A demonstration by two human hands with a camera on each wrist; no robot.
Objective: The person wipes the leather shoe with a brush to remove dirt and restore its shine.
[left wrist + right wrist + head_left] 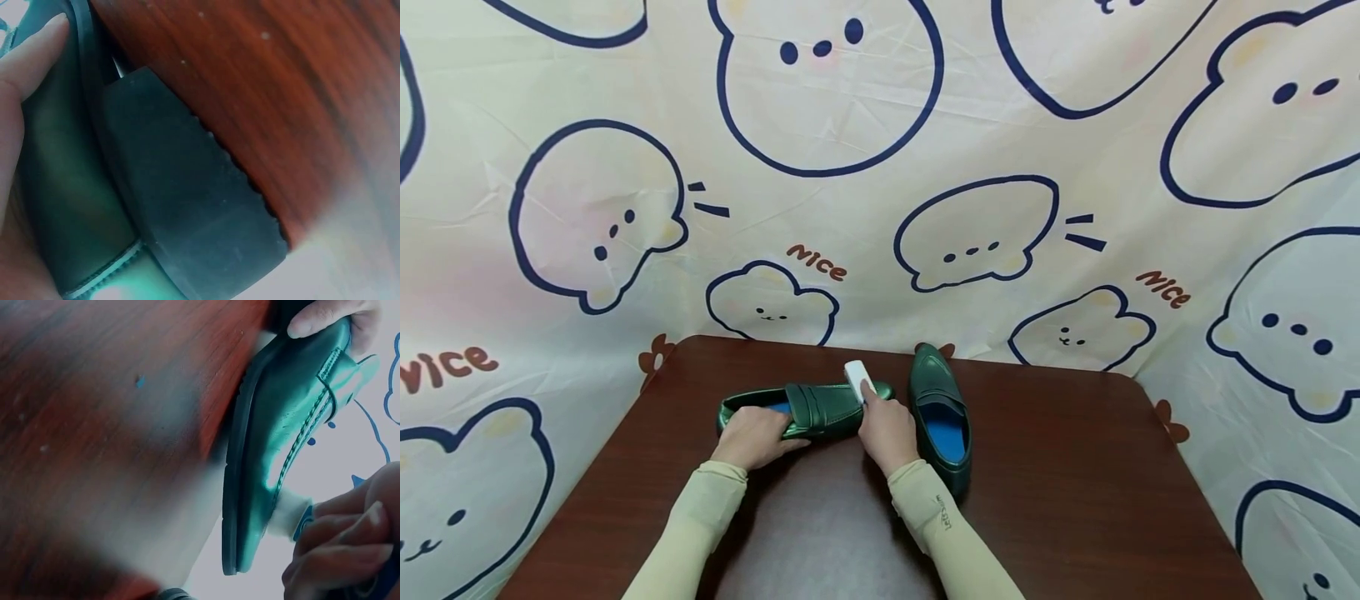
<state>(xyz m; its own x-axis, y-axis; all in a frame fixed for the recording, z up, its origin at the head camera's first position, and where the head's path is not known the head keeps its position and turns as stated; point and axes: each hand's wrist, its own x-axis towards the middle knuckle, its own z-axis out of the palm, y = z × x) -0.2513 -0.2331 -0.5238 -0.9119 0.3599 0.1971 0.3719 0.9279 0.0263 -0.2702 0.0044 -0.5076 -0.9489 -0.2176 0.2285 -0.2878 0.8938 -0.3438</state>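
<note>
A green loafer (826, 410) with a blue insole points to the right near the back of the table. My left hand (751, 437) grips its heel end; the left wrist view has the thumb along the side above the black heel (181, 181). In my right hand (889, 427) is a small white block (857, 379) with a pale pad (286, 512), which meets the upper near the toe in the right wrist view. Whether the sole rests fully on the table cannot be told. A second green loafer (936, 379) stands just right of my right hand, toe toward the wall.
The dark brown wooden table (1075, 475) ends at the back against a pale cloth (865, 200) printed with cartoon bears. That cloth also hangs along both sides. A tiny blue speck (140, 381) lies on the tabletop in the right wrist view.
</note>
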